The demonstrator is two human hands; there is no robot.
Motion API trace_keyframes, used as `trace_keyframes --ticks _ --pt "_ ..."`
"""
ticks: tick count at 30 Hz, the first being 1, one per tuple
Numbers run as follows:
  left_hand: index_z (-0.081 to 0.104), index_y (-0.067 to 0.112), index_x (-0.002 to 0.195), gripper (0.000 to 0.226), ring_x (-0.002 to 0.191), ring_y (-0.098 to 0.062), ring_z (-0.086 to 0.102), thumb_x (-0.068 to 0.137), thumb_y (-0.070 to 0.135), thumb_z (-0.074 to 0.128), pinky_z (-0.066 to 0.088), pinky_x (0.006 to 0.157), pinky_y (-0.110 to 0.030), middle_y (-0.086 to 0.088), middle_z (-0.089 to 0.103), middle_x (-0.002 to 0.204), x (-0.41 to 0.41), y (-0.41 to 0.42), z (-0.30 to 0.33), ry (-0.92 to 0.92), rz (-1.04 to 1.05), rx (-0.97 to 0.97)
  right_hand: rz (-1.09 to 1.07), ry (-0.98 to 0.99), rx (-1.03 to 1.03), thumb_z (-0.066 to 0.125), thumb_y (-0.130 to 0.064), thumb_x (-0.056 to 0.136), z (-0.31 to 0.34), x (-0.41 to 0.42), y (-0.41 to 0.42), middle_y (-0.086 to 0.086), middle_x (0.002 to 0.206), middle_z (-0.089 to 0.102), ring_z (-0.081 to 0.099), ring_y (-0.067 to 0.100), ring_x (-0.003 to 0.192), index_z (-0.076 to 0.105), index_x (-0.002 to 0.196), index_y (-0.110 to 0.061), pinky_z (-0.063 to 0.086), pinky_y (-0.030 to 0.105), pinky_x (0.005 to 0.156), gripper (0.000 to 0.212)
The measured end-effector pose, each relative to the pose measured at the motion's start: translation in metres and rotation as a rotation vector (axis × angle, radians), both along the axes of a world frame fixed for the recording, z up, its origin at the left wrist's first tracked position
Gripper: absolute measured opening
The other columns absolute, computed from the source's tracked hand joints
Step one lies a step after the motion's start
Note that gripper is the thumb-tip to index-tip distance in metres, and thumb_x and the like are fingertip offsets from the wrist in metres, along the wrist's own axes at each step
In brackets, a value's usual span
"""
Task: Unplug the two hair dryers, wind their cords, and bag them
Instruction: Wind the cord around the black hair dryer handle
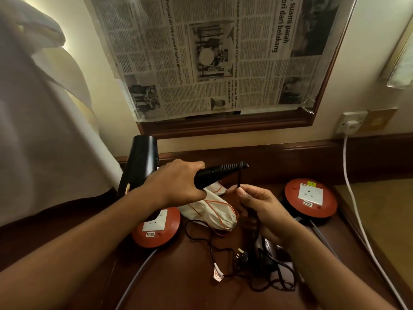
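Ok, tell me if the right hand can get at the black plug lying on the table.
Probably yes. The right hand pinches the cord just above the table, and the black plug lies bare below it with nothing on top. It would have to drop its grip on the cord first.

- Your right hand (261, 206) hides part of the second hair dryer (266, 249) lying under it.
- Your left hand (176, 184) covers the black hair dryer (143, 162) handle.
- The white cable (357, 211) runs off the bottom edge.

A single head-worn camera looks forward and steeply down, close over the table (178, 287). It faces the wall behind the table, where a newspaper (212, 57) hangs
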State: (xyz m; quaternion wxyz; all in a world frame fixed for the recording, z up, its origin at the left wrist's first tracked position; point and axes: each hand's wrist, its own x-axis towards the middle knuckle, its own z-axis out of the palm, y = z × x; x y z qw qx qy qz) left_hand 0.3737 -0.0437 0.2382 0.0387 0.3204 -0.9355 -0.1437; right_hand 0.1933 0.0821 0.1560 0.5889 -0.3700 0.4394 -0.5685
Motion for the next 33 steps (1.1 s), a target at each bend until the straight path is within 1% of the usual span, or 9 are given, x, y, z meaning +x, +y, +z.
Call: trace_keyframes --ticks 7,13,16,18,21,23,25,29,33 --pt "0.045 0.039 0.075 0.031 0.064 -0.008 0.057 0.072 0.028 0.074 0.048 0.059 -0.024 0.008 0.057 0.071 0.008 0.009 0.008 -0.013 -0.116 0.062 0.171 -0.03 -0.019 0.054 -0.018 0.089 0.004 -0.014 -0.009 0.001 0.067 0.04 0.017 0.016 0.055 0.067 0.103 -0.006 0.015 0.029 0.051 0.022" --pt "0.044 0.039 0.08 0.032 0.063 -0.004 0.056 0.075 0.029 0.074 0.04 0.058 -0.014 0.011 0.055 0.071 0.016 0.011 0.018 -0.149 -0.182 0.007 0.164 0.341 0.019 0.061 -0.022 0.078 0.029 -0.028 -0.018 0.006 0.056 0.04 0.028 0.015 0.046 0.07 0.088 -0.006 0.021 0.025 0.043 0.021" --pt "0.046 0.036 0.09 0.029 0.065 -0.005 0.056 0.077 0.032 0.072 0.042 0.058 -0.016 0.011 0.054 0.072 0.017 0.014 0.022 -0.239 -0.182 -0.056 0.131 0.543 -0.017 0.065 -0.024 0.076 0.047 -0.032 -0.024 0.018 0.065 0.051 0.037 0.019 0.046 0.071 0.087 -0.007 0.027 0.025 0.042 0.021" --pt "0.046 0.036 0.093 0.029 0.064 -0.004 0.054 0.077 0.035 0.07 0.04 0.056 -0.016 0.011 0.052 0.071 0.017 0.015 0.022 -0.292 -0.185 -0.11 0.112 0.668 -0.04 0.07 -0.018 0.078 0.058 -0.036 -0.028 0.022 0.075 0.063 0.05 0.026 0.057 0.072 0.087 -0.008 0.037 0.027 0.049 0.013" --pt "0.042 0.037 0.095 0.029 0.06 -0.003 0.048 0.08 0.039 0.067 0.033 0.053 -0.016 0.012 0.046 0.069 0.013 0.015 0.02 -0.35 -0.181 -0.198 0.092 0.864 -0.101 0.071 -0.01 0.081 0.072 -0.039 -0.03 0.007 0.085 0.073 0.066 0.018 0.077 0.074 0.086 -0.012 0.052 0.024 0.068 0.006" --pt "0.046 0.034 0.099 0.027 0.062 -0.006 0.047 0.081 0.041 0.065 0.034 0.054 -0.019 0.013 0.043 0.069 0.009 0.013 0.017 -0.364 -0.167 -0.248 0.042 0.957 -0.141 0.071 -0.009 0.081 0.077 -0.036 -0.028 0.005 0.082 0.072 0.067 0.015 0.076 0.073 0.084 -0.014 0.053 0.027 0.072 0.006" --pt "0.049 0.031 0.105 0.03 0.067 -0.008 0.049 0.081 0.042 0.065 0.038 0.058 -0.023 0.012 0.041 0.07 0.005 0.011 0.012 -0.365 -0.134 -0.269 -0.021 1.04 -0.176 0.071 -0.01 0.082 0.078 -0.032 -0.025 0.006 0.076 0.07 0.063 0.014 0.066 0.073 0.082 -0.017 0.051 0.027 0.066 0.007" --pt "0.051 0.03 0.106 0.031 0.072 -0.013 0.049 0.081 0.042 0.064 0.04 0.061 -0.028 0.011 0.04 0.072 0.0 0.009 0.006 -0.341 -0.056 -0.294 -0.133 1.191 -0.269 0.068 -0.01 0.083 0.075 -0.025 -0.017 -0.007 0.076 0.064 0.057 0.0 0.066 0.071 0.083 -0.02 0.045 0.011 0.058 0.01" --pt "0.05 0.029 0.109 0.032 0.074 -0.016 0.051 0.083 0.04 0.062 0.043 0.061 -0.031 0.008 0.044 0.078 -0.005 0.009 0.0 -0.298 0.028 -0.316 -0.254 1.271 -0.328 0.063 -0.012 0.087 0.063 -0.014 -0.01 -0.006 0.085 0.064 0.058 0.005 0.074 0.072 0.095 -0.016 0.05 0.021 0.066 0.013"
